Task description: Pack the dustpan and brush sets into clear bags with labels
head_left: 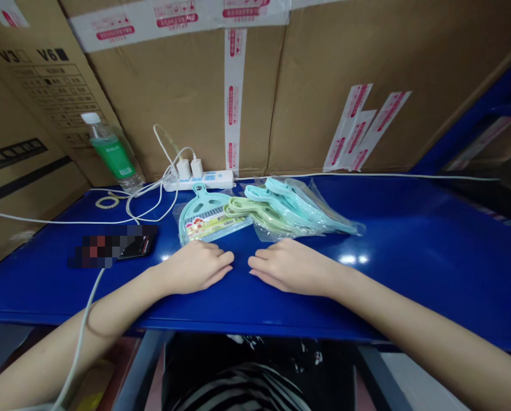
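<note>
My left hand (201, 266) rests on the blue tabletop, knuckles up, fingers curled in. Opposite it, with a small gap between them, my right hand (286, 266) lies in the same closed pose. No object shows in either one. Just beyond the left hand is a light blue half-moon plastic strainer (208, 201) in a clear bag with a printed label. Overlapping it to the right, past the right hand, lies a pile of bagged pieces with looped handles: a pale green one (272, 216) in front and light blue ones (293, 200) behind.
A white power strip (214, 180) with two chargers stands at the back, its cables looping left. A water bottle (116, 154) leans near the cardboard boxes (186, 97). A phone (139, 244) lies at the left, and a cable (84, 325) crosses my left forearm. Nearby is a coiled ring (107, 202).
</note>
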`<state>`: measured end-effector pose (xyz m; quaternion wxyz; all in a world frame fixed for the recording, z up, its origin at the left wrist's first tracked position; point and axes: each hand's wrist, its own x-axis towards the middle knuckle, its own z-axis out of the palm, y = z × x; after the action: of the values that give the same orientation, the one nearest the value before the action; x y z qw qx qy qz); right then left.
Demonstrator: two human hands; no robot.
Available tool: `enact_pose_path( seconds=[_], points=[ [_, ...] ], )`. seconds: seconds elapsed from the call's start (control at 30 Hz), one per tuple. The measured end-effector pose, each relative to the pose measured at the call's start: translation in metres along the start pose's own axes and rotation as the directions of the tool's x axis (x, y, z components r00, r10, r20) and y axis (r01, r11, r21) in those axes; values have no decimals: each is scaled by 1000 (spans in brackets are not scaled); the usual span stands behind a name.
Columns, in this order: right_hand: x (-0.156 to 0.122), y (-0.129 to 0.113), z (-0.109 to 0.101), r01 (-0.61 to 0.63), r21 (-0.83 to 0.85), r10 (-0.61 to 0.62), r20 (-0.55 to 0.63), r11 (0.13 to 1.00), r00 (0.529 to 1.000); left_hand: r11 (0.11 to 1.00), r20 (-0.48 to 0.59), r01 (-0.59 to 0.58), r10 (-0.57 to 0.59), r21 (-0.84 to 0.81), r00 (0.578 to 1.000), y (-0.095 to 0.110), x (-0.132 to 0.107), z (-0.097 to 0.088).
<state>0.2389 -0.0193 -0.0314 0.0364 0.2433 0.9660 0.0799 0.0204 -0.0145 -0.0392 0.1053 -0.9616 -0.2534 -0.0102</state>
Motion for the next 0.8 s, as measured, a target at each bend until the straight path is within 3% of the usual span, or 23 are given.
enact_pose_path(
  seconds=[0.6,0.7,0.8],
  points=[
    [-3,1,3,13,-15,-15,-104,1000,994,1000,10,13,-13,-11,1000,0,0,0],
    [-9,2,-3,24,-29,-29,-207,999,978,1000,11,11,-10,-15,1000,0,0,-1],
    [-26,4,-14,19,-1,-18,-367,1000,930,1000,26,13,-12,-24,1000,0,1,-1]
  ],
)
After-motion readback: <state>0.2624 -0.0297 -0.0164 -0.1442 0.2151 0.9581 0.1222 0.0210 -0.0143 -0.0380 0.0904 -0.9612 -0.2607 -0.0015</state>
